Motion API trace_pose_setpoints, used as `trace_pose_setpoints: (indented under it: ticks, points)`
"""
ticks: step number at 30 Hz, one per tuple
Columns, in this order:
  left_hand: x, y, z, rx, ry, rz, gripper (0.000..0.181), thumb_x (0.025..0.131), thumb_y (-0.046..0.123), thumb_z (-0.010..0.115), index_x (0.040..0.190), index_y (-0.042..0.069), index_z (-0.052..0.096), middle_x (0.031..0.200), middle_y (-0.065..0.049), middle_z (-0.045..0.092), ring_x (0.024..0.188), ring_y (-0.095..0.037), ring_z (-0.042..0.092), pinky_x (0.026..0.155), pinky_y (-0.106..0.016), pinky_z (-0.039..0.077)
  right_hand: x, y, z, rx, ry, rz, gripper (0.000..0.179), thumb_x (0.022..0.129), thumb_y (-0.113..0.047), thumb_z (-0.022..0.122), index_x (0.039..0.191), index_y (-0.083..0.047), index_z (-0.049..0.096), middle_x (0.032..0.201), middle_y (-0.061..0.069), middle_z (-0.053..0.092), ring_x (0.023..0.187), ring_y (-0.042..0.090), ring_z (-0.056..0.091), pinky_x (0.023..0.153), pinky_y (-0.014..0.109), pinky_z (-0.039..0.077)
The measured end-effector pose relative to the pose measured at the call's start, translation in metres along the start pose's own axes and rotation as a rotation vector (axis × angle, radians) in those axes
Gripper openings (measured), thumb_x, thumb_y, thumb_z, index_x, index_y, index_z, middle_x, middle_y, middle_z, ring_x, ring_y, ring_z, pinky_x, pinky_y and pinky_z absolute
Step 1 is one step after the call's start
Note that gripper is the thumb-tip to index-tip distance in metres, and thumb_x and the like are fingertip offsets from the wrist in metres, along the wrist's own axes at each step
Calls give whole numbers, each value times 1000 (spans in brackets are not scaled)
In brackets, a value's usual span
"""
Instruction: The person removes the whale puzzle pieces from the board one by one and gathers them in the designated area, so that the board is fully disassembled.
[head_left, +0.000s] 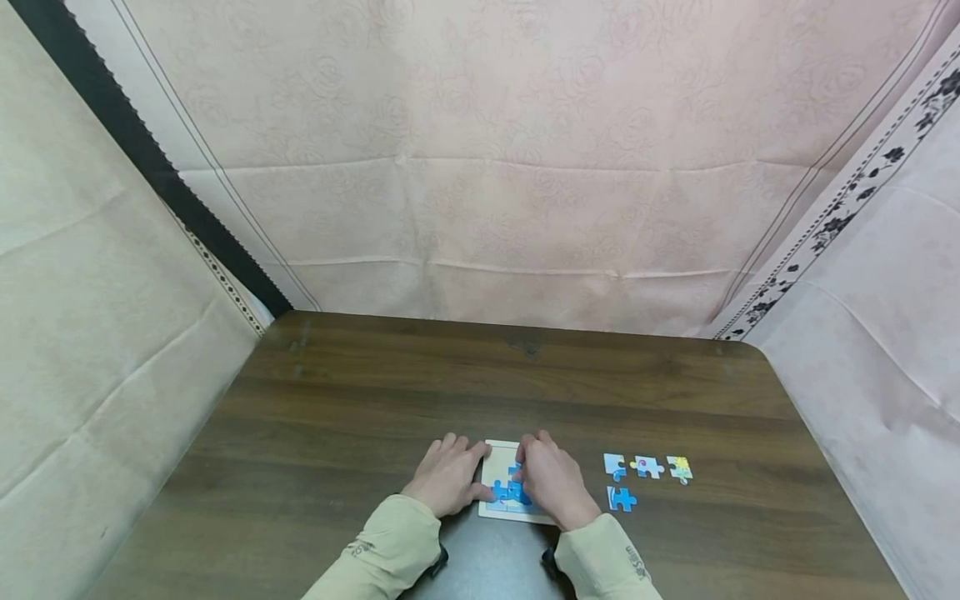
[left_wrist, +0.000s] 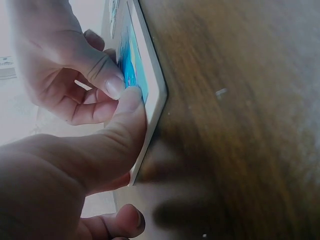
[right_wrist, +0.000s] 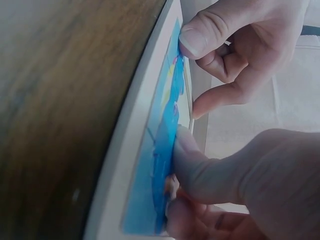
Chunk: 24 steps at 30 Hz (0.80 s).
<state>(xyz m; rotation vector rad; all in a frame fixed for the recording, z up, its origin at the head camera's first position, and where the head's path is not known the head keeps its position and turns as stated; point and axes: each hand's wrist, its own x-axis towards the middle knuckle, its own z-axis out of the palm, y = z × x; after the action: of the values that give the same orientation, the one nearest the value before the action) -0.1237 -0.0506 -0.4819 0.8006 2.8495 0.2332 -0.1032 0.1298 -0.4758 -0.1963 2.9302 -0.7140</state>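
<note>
- Probably light and stiff, the puzzle tray (head_left: 510, 516) lies flat on the bench (head_left: 375, 400); its rim suits steadying.
- The left hand (head_left: 448, 475) rests there, fingers relaxed, thumb touching the blue pieces (head_left: 515, 492).
- The right hand (head_left: 553, 482) curls over them; whether it pinches one cannot be told.
- The loose pieces (head_left: 648, 467), rightward, look thin: pinch their edges, sparing the tabs.

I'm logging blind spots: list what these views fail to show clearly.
Right part of the puzzle board: head view, mostly covered by the right hand.
Pictures on the four loose pieces: head view, too small for detail.
Rest of both sleeves: head view, cut off by the bottom edge.
Seams of the blue pieces: right wrist view, blurred.
</note>
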Motion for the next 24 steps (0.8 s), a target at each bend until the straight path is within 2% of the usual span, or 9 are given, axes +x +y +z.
trace_pose_setpoints:
  ticks: [11,24]
  points:
    - [-1,1,-2,-12,-14,-14,63,79,54,73,129,17,61,100,-4,61,91,-22,48,78,-35,39,1,5,2,81,-40,23,24,79,6,75,88,-8,59,85,5,47,61,17,47,63,33,47]
    - [0,1,0,-14,-9,-16,62,79,53,73,129,18,61,99,-3,61,91,-21,48,77,-34,38,-3,2,-3,51,-29,25,21,82,-2,76,91,-9,58,90,9,48,58,18,47,59,31,46]
